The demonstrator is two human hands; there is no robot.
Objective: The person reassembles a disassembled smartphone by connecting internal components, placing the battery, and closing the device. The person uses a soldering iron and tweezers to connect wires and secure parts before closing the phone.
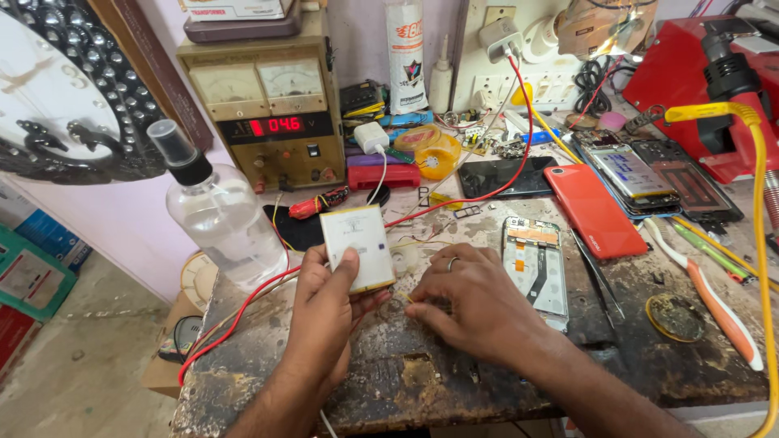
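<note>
Left hand [329, 312] grips a flat white battery pack [358, 247], thumb across its face and fingers curled behind, holding it tilted up off the worn workbench [487, 381]. Right hand [466, 304], wearing a ring, lies palm down just beside the pack's lower right corner, fingertips pinched together at what appears to be a fine lead; whether anything is actually between them cannot be told.

Red wire [243, 312] runs from beneath the left hand toward the bench's left edge, and another red lead climbs toward the wall sockets. Opened phone chassis [535, 268] lies just right of the right hand, with tweezers [599, 280] beside it and a red phone back cover [594, 209] further out. Clear spray bottle [219, 207] stands left of the pack; bench power supply [272, 113] with a lit red display sits behind.

Assessment: the pack should be held steady by its edges, without squeezing or bending it. Bare lead ends are best kept apart from each other and from the metal litter on the bench, and contact made with one lead at a time.
</note>
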